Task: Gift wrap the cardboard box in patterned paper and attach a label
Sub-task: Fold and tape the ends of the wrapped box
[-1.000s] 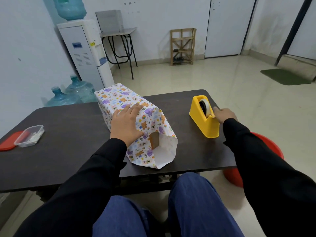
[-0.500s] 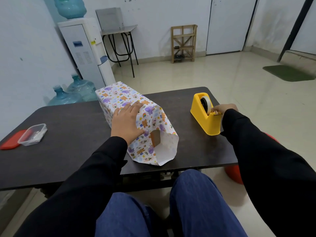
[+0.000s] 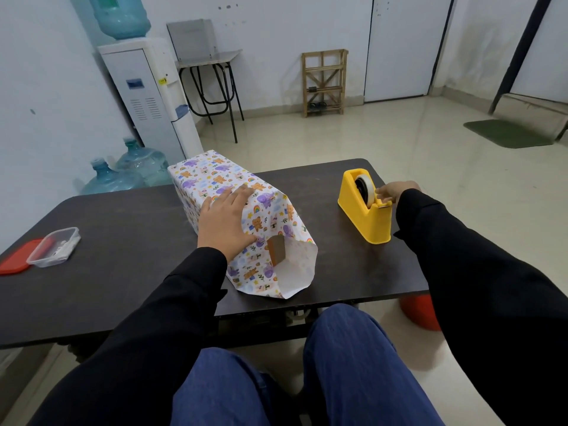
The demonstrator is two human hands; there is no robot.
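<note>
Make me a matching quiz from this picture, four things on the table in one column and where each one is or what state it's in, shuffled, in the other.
Things
1. tape dispenser
2. wrapped box
3. clear plastic tub
4. red lid

States
A. left hand flat on top
B. near end open, left edge of table
C. yellow, right hand at its tape
D. lying beside the tub

Pairs: 1-C, 2-A, 3-B, 4-D
</note>
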